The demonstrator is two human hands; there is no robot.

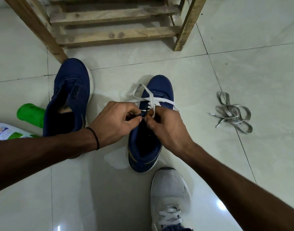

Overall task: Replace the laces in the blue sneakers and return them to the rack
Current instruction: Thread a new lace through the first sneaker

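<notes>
Pale tiled floor (243, 47); wooden rack (116, 33) at top centre of the frame. One blue sneaker (161, 90) sits mid-frame, toe toward the rack and heel toward you, so the eyelets face your hands. Its white lace (151, 97) crosses the lower eyelets, loose ends draped over the toe. Left of centre lies the second blue sneaker (71, 90), no lace visible, just beside a rack leg. At right, grey laces (233, 114) lie heaped, well apart, likely the pulled set. Your left hand (116, 120) is closed, fingers pinching the blue upper's edge at the eyelets, probably to steady it. Your right hand (168, 129) is closed too, pinching the white lace at the same spot; the lace tip is hidden.
</notes>
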